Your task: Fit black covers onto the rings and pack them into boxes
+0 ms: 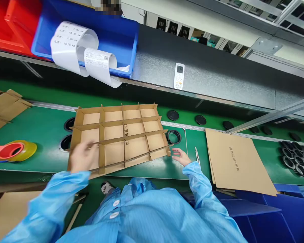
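Observation:
A cardboard divider grid [114, 135] lies on a cardboard sheet on the green bench, its cells open upward. My left hand [83, 157] is over the grid's left front cells, smeared by motion. Its fingertips are close to a divider strip, and I cannot make out whether they grip it. Just off the grid's right front corner is my right hand [181, 156], fingers apart and holding nothing. Behind that hand a black ring [174, 132] rests on the bench. Two more black rings are partly covered by the grid's left edge.
To the right are a white knife [197, 156], stacked cardboard sheets [238, 162] and grouped black rings [299, 158]. A tape dispenser [17, 151] and folded dividers [5, 108] lie left. The raised shelf [218, 81] carries a remote [179, 76] and a blue bin [121, 33].

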Demonstrator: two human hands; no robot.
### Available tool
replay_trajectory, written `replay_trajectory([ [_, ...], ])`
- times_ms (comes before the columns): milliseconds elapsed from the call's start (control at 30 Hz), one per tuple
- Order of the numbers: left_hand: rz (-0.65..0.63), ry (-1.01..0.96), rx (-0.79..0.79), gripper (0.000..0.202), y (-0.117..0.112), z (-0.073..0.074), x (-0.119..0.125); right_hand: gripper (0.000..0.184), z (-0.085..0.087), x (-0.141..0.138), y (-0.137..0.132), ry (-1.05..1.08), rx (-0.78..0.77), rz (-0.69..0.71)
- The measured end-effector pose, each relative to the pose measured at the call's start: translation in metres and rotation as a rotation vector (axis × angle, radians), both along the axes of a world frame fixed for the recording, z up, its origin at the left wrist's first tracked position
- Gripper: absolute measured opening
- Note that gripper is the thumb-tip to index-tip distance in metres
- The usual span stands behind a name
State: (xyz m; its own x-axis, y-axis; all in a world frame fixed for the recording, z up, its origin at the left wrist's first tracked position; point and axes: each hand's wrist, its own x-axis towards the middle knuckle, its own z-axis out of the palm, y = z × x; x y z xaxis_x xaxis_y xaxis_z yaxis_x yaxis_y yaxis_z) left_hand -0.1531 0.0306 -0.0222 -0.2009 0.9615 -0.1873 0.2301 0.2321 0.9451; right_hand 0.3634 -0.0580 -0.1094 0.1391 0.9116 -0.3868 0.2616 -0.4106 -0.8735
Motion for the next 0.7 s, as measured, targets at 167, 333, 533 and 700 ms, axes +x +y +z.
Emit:
replay_trajectory([
  [167,-0.473,-0.173,-0.03,0.038,-0.017,-0.012,0.167,0.067,-0.029,-0.027,-0.002,-0.096,-0.007,-0.079],
  [333,-0.734,0.004,-0.109,0.034,-0.03,-0.034,0.195,0.047,-0.038,-0.039,0.001,-0.139,0.02,-0.131],
  [533,-0.841,0.157,-0.099,0.035,-0.022,-0.034,0.184,0.035,-0.042,-0.043,-0.002,-0.197,0.068,-0.181],
  [700,-1.065,0.78,0.13,0.051,-0.026,-0.032,0.187,0.03,-0.044,-0.04,0.0,-0.288,0.072,-0.182],
])
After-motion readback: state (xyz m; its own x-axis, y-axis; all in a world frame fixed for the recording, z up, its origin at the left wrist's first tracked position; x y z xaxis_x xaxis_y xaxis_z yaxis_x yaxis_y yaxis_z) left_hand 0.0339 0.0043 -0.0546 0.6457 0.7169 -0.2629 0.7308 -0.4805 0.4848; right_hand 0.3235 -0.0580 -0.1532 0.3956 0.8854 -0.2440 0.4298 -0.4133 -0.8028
